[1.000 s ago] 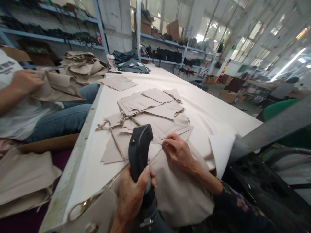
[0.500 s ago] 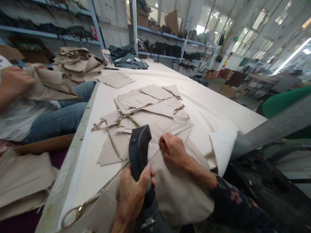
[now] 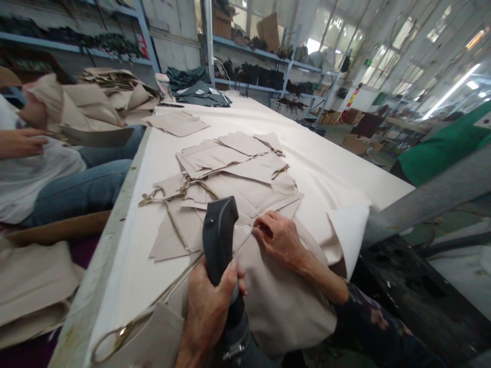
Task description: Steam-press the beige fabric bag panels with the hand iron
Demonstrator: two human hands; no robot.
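My left hand (image 3: 207,304) is wrapped round the neck of a black curved hose nozzle (image 3: 218,232), which stands upright; a clamp and a dark hose show below it. To its right, my right hand (image 3: 282,239) has its fingertips pinched at the upper edge of a beige fabric piece (image 3: 287,306). That piece hangs down over the table's near side, and a seam line runs from the fingertips toward the nozzle. Just beyond both hands lie overlapping beige panels (image 3: 245,191) with brass-coloured zippers (image 3: 176,225). Another beige piece with a metal ring (image 3: 103,345) lies at lower left.
A co-worker (image 3: 42,158) sits left of the white-covered table (image 3: 326,168), handling beige fabric. Beige pieces (image 3: 34,276) fill a box at lower left. Dark folded fabric (image 3: 199,87) lies at the far end. A grey metal bar (image 3: 441,189) slants across the right.
The view has shifted slightly. My right fingers have loosened and shifted a little at the fabric edge. The co-worker's hands and fabric have moved. My left hand keeps its hold.
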